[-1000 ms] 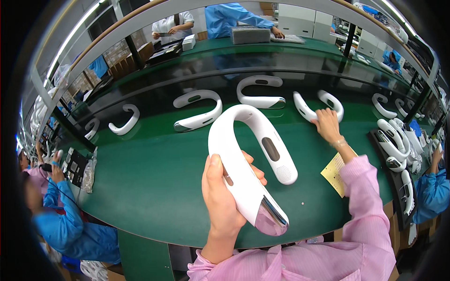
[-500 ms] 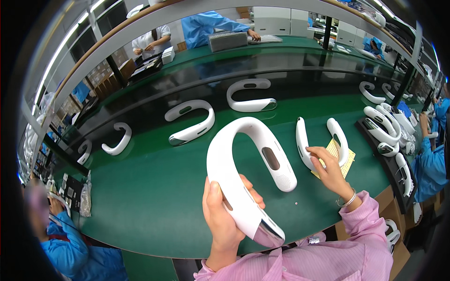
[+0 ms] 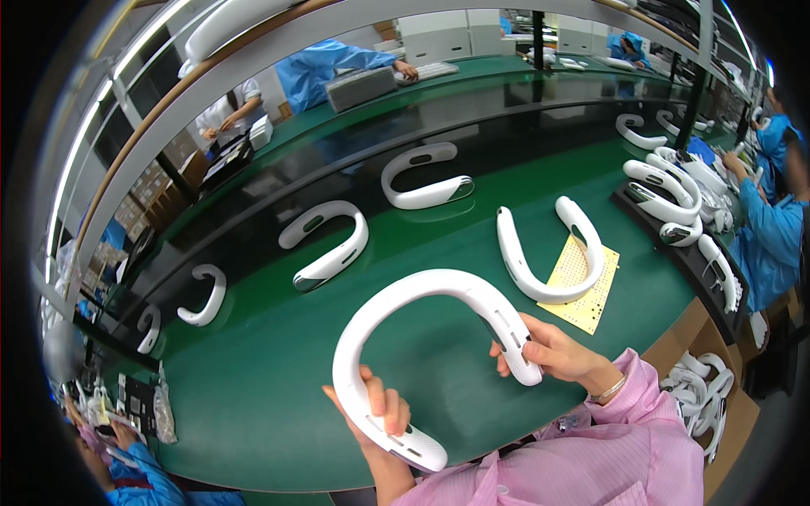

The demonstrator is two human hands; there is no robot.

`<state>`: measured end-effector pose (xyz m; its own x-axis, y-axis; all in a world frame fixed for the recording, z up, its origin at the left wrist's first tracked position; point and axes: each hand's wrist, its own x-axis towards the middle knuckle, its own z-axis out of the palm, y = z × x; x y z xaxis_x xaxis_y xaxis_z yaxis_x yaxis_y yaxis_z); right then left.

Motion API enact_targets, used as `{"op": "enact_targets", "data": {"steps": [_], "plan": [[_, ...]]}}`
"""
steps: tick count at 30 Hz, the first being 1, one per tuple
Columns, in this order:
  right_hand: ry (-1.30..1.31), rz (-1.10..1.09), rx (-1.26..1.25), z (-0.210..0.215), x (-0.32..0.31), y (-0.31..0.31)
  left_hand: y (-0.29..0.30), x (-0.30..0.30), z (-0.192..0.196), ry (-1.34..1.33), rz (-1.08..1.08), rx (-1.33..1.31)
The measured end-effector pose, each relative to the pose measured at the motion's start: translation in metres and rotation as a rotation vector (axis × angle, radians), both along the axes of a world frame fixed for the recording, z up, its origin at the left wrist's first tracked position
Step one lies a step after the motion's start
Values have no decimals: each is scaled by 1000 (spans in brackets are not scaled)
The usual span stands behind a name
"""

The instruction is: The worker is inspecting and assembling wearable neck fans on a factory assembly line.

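Note:
A white U-shaped neck fan (image 3: 426, 285) is held above the green table in front of me, its curve pointing away. My left hand (image 3: 381, 413) wraps round its left arm, near the slotted end. My right hand (image 3: 557, 350) grips the other arm close to its tip, with the thumb by a small slot. Beyond my right hand, a second neck fan (image 3: 527, 282) lies partly on a yellow perforated sheet (image 3: 584, 314), and neither hand touches it.
More neck fans (image 3: 430, 196) lie along the table's far side and left. A black tray (image 3: 629, 202) piled with white fans stands right; below it, a cardboard box (image 3: 727, 434) holds white parts. A clear plastic bag (image 3: 164, 413) lies left. Co-workers in blue sit both sides.
The neck fan has been turned round and lowered, its curve now lower in view. My right hand has left the fan on the yellow sheet and taken hold of the held one. The view has shifted.

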<state>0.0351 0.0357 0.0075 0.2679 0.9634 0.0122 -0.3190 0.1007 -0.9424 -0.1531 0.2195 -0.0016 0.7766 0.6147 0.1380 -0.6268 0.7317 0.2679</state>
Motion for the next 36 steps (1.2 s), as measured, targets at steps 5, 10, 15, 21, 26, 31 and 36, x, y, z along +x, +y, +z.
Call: {"op": "enact_targets", "data": {"steps": [5, 10, 15, 21, 26, 31, 36], "plan": [[-25, -100, -44, 38, -23, -4, 0, 14, 18, 652, 273, 112], [-60, 24, -113, 84, -36, 0, 9, 11, -22, 675, 128, 238], [-139, 72, -12, 88, -49, 3, 14, 12, -40, 641, 11, 245], [-488, -75, 92, 83, -55, 6, 16, 5, -78, 571, -136, 153], [-1372, -444, 283, 80, -29, 22, -1, 10, -15, 733, -301, 351], [-836, -428, 344, 51, 5, 10, 3, -14, -9, 392, -174, 823], [-696, -530, 266, 62, -3, 4, 14, -11, 0, 263, -35, 917]]}}
